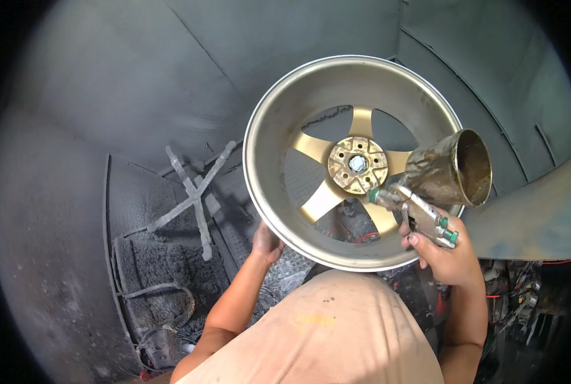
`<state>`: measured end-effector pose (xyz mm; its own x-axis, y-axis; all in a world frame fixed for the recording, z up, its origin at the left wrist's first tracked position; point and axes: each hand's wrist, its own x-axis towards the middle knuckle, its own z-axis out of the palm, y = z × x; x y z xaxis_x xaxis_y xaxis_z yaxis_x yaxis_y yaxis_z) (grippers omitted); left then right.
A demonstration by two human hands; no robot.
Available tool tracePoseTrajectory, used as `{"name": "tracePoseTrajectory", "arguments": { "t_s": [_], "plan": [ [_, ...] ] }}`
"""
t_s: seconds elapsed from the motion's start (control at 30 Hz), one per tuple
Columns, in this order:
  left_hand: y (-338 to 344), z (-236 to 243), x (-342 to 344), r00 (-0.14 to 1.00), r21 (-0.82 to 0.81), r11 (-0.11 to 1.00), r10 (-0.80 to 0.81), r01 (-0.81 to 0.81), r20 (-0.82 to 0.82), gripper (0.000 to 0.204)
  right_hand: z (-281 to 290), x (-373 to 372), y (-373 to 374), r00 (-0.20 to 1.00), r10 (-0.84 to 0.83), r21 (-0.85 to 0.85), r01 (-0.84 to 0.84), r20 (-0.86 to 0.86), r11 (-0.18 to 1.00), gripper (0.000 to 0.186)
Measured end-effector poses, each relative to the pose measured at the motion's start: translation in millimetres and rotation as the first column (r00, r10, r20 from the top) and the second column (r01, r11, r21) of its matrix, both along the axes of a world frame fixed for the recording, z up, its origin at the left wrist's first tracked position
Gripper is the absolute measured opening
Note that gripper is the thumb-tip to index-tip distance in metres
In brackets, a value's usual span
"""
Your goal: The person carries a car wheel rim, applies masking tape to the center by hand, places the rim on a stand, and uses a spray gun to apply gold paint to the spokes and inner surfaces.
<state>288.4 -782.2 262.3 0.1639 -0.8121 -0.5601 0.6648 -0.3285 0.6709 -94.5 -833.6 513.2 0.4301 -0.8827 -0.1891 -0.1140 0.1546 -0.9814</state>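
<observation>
A round wheel rim [257,121] is in front of me, its wide grey barrel facing up and gold spokes around a bolt-holed hub. At its lower left edge my left hand [267,244] grips the rim, some fingers hidden behind it. My right hand [453,255] is closed around a metal spray gun [421,217] with green fittings, over the rim's lower right side. On the gun sits a paint-stained metal cup [440,168], tilted with its open mouth to the right. The gun's nozzle end points left, over the spokes near the hub.
A grey-coated cross-shaped stand [197,196] is at the left, near a dark shaggy mat [170,269] and a bent hose [163,289]. Dark grey walls [131,70] surround the space. A curved panel [529,217] stands at the right, with cluttered parts [516,301] below it.
</observation>
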Motion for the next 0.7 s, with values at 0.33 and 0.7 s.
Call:
{"name": "tracePoseTrajectory", "arguments": {
  "t_s": [0.33,0.7],
  "plan": [
    [-1,7,-2,0.999,-0.010,1.000,-0.007,0.006,-0.042,0.051,-14,-2,-4,0.976,-0.217,-0.101,0.216,0.009,0.971,0.048],
    [1,3,-4,1.000,0.005,1.000,0.003,-0.003,-0.022,0.052,-7,5,3,0.994,-0.108,-0.014,0.107,-0.034,0.994,0.047]
  ]
}}
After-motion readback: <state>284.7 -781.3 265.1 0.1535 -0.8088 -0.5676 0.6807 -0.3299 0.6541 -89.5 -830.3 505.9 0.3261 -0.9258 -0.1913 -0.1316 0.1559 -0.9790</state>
